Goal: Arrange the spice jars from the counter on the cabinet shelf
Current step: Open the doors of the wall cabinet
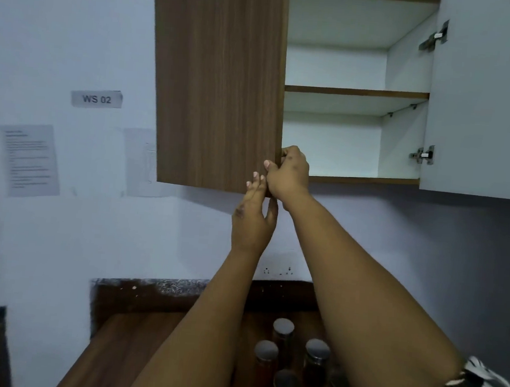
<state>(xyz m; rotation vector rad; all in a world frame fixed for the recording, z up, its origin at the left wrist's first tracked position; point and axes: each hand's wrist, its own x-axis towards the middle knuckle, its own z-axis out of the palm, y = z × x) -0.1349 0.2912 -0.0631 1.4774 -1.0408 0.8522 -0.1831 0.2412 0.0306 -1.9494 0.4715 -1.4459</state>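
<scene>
Spice jars point(294, 360) below; right hand point(291, 173) grips cabinet door point(220, 82).

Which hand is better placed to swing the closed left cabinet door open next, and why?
Right. The right hand already has its grip curled round the left door's free edge near the bottom corner, while the left hand lies with straight fingers against the door's lower corner.

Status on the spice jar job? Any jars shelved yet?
None shelved. Done: the right cabinet door is swung open, showing both shelves bare, including the lower shelf. In hand: the right hand grips the edge of the left cabinet door, and the left hand touches its bottom corner. Left: all spice jars stand on the wooden counter, at least five visible.
</scene>
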